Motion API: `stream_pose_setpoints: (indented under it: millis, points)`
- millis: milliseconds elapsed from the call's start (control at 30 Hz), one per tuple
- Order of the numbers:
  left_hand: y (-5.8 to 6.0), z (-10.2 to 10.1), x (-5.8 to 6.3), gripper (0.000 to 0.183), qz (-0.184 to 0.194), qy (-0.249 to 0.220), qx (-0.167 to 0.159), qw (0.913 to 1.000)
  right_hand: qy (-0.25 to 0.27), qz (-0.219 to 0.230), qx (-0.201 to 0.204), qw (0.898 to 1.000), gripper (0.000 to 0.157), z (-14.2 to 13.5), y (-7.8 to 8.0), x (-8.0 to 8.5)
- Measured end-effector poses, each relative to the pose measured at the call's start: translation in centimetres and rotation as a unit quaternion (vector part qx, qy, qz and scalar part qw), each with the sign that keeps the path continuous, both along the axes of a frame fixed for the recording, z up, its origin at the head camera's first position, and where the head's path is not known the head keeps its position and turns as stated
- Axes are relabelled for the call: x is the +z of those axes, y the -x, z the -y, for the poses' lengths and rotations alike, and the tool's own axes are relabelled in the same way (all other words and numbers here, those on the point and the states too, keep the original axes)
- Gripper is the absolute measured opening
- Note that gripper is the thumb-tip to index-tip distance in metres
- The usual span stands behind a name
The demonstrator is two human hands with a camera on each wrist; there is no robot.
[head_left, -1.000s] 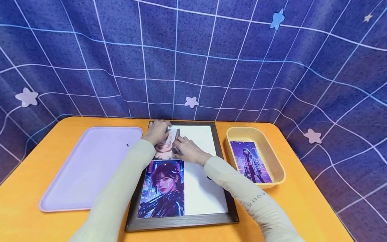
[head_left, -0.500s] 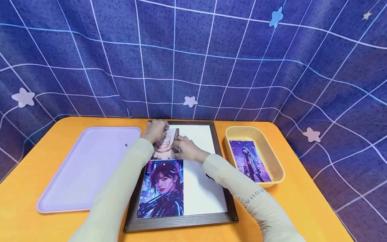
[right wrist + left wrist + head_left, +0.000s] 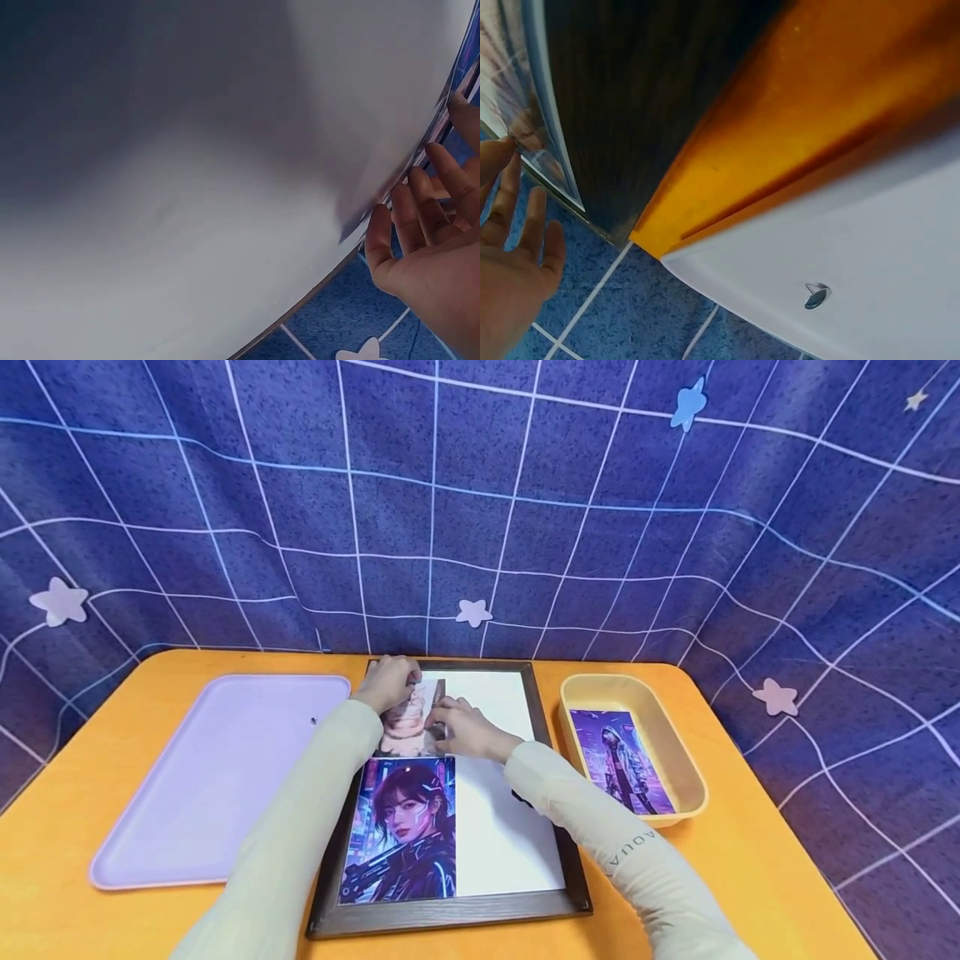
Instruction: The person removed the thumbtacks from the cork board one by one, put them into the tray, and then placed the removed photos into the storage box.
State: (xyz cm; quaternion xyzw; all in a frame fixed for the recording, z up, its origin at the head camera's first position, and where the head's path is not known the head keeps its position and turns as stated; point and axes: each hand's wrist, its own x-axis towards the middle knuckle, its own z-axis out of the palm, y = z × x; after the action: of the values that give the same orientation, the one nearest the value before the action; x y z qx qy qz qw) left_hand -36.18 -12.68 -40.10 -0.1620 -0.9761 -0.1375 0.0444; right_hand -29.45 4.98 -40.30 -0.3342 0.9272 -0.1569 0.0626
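Hardly anything has moved since a second ago: both hands stay at the pale photo [image 3: 405, 731], which lies in the far-left corner of the dark frame [image 3: 450, 911], just beyond the neon portrait [image 3: 401, 835]. My left hand [image 3: 390, 681] pinches it near its far-left corner, my right hand [image 3: 467, 729] its right edge. I judge this the lining-up step; next calls for settling it flush, then letting go without dragging. The frame's rim crowds me on the left; bare white backing [image 3: 504, 827] leaves room rightward.
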Motion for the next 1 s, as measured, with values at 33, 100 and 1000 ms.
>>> stream_pose_setpoints:
  millis: [33, 100, 1000]
  points:
    - [0.03, 0.04, -0.06, 0.017, 0.001, -0.002, -0.001, 1.0, -0.001, 0.003, -0.001, 1.0, 0.036, -0.01, 0.0, -0.01]
    - [0.1, 0.13, -0.17, 0.016, 0.003, -0.006, -0.002, 1.0, -0.001, 0.005, -0.001, 1.0, 0.036, -0.02, -0.04, 0.04]
    - [0.62, -0.19, -0.55, 0.011, -0.008, 0.011, 0.014, 0.9998, 0.002, 0.002, -0.002, 1.0, 0.032, 0.08, 0.15, 0.11]
